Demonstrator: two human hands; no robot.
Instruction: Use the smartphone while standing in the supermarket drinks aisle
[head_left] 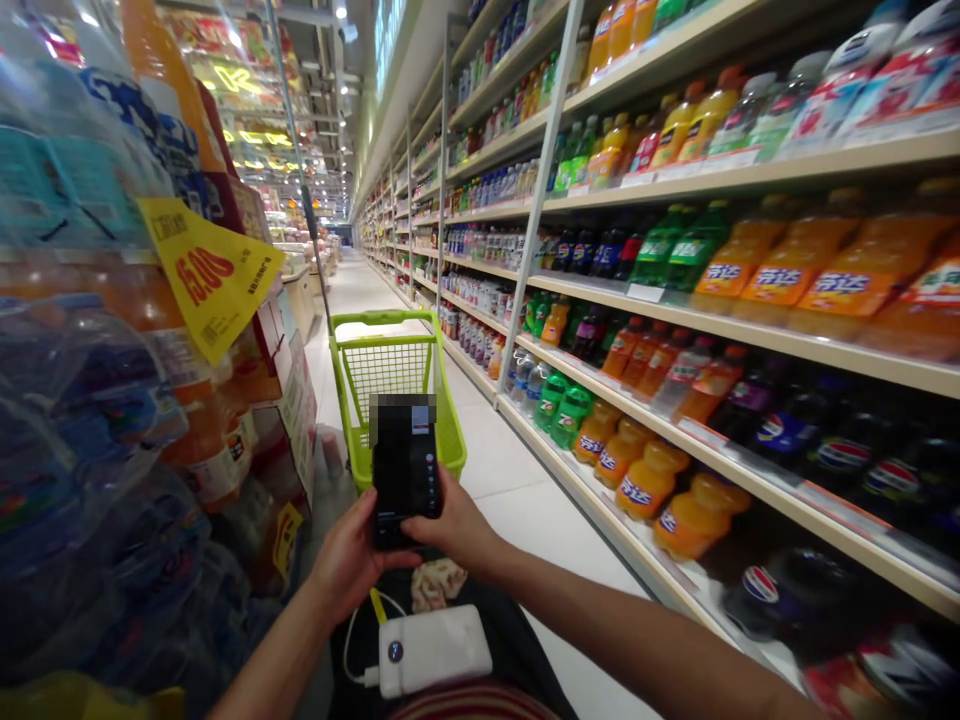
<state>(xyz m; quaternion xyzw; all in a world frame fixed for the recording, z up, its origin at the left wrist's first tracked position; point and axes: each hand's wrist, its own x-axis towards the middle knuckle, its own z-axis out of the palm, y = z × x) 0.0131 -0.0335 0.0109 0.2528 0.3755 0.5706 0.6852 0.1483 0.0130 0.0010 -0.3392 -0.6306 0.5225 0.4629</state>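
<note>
A dark-screened smartphone (403,470) is held upright in front of me by both hands. My left hand (352,560) grips its left edge and supports it from below. My right hand (457,520) wraps its right edge, with the thumb over the lower screen. Below the phone, a white power bank (435,650) lies on my lap with a white cable (349,640) plugged into it. A crumpled patterned cloth (437,583) sits just beyond the power bank. Past the phone stands a lime-green shopping basket (435,345), partly hidden by the phone.
Shelves of soft drink bottles (780,265) line the right side. Stacked, wrapped bottles (90,400) crowd the left, with a yellow price sign (212,275) sticking out towards the aisle. A pale tiled floor (517,510) runs ahead between them.
</note>
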